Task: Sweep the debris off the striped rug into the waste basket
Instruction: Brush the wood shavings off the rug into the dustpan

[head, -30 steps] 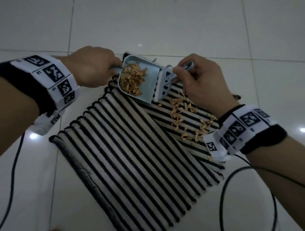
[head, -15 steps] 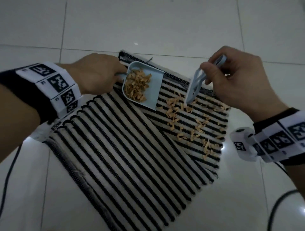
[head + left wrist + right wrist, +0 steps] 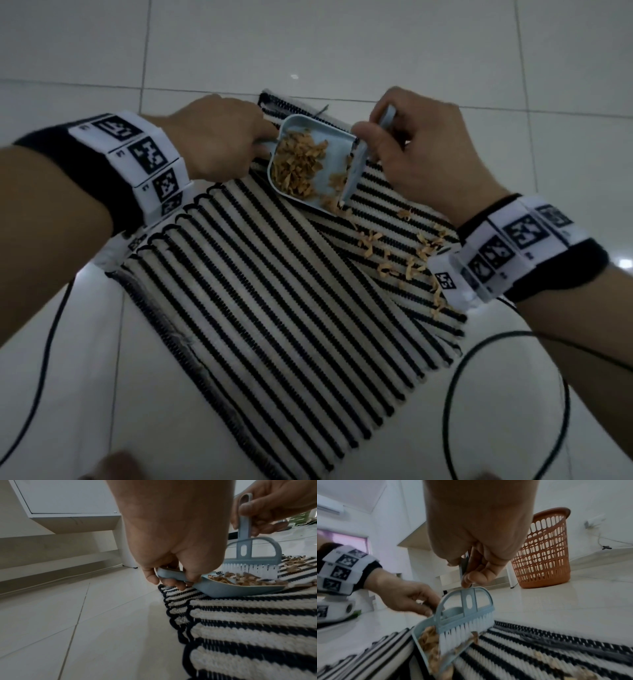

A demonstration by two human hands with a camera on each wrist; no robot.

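Observation:
A black-and-white striped rug (image 3: pixel 274 291) lies on the tiled floor. My left hand (image 3: pixel 219 140) grips the handle of a pale blue dustpan (image 3: pixel 334 156) resting on the rug's far end; the dustpan (image 3: pixel 240 589) holds a heap of tan debris (image 3: pixel 298 164). My right hand (image 3: pixel 414 147) pinches the handle of a small blue brush (image 3: pixel 465 616), whose white bristles stand at the pan's mouth. Loose debris (image 3: pixel 407 253) lies scattered on the rug right of the pan. An orange waste basket (image 3: pixel 542 550) stands beyond the rug, seen only in the right wrist view.
Black cables (image 3: pixel 455 394) trail over the white floor tiles on both sides of the rug. A white cabinet (image 3: pixel 68 507) stands to the left. A knee (image 3: pixel 113 467) shows at the bottom edge.
The brush, lifted away to the right half a second ago, has come back to the pan's mouth and pushed more debris in. The dustpan has stayed in place.

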